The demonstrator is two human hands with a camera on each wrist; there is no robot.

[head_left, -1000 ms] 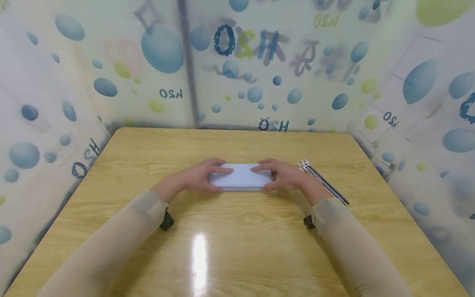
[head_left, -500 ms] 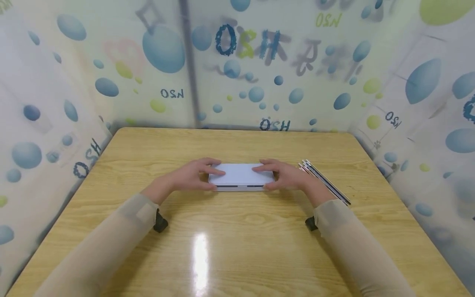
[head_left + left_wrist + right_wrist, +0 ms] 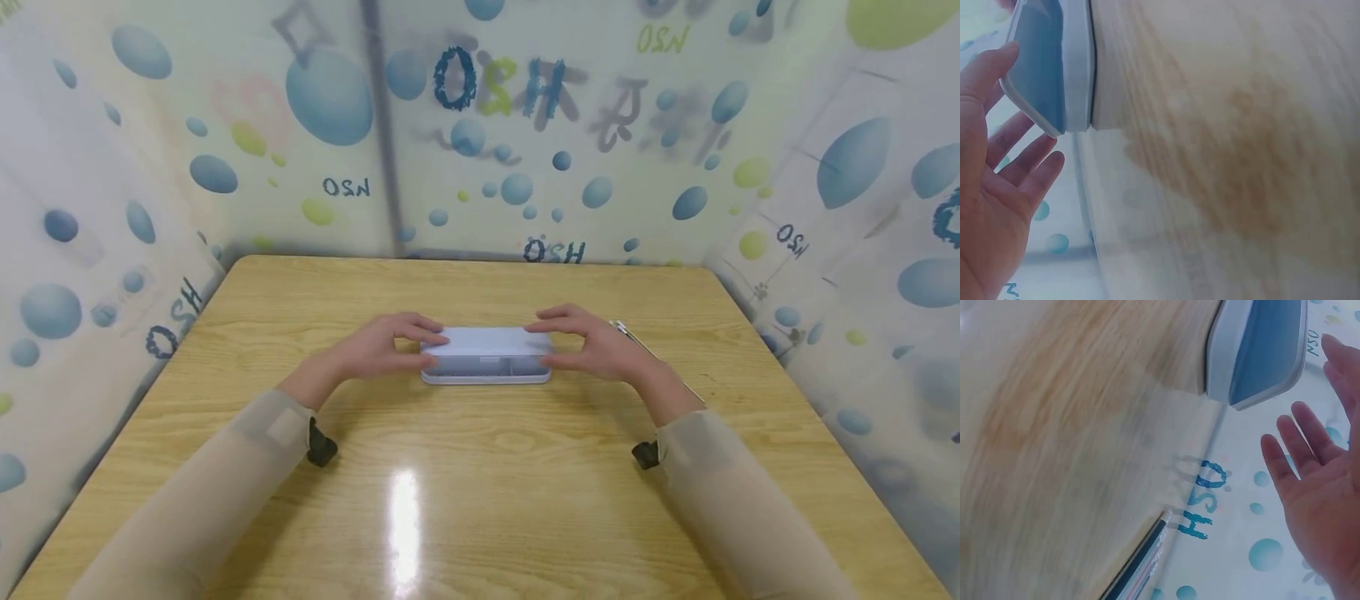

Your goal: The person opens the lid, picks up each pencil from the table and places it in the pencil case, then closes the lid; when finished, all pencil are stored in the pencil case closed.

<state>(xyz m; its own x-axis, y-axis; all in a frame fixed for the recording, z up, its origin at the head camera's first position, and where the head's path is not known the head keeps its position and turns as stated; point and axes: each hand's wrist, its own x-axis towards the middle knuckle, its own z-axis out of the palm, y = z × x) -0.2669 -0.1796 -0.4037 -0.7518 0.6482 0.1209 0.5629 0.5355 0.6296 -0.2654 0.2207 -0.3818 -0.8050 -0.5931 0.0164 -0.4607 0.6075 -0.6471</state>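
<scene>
A white pencil case [image 3: 487, 340] sits on the table with its hinged lid tilted partly up, its front gap facing me. At its left end, my left hand [image 3: 369, 346] has the thumb on the lid's edge and fingers behind it. The left wrist view shows the bluish inside of the lid [image 3: 1038, 62], with the left thumb [image 3: 1007, 56] overlapping its rim. My right hand [image 3: 606, 346] is beside the right end, fingers extended. In the right wrist view a gap shows between its fingers [image 3: 1300, 437] and the case.
Several pencils [image 3: 1141, 556] lie together on the table to the right, mostly hidden by my right forearm in the head view. The wooden table [image 3: 487, 517] ends at patterned walls [image 3: 480, 192] at the back and sides.
The case was closed a second ago; a narrow front gap appeared, and now the lid is raised further. My right hand has moved right and slightly away from the case.
</scene>
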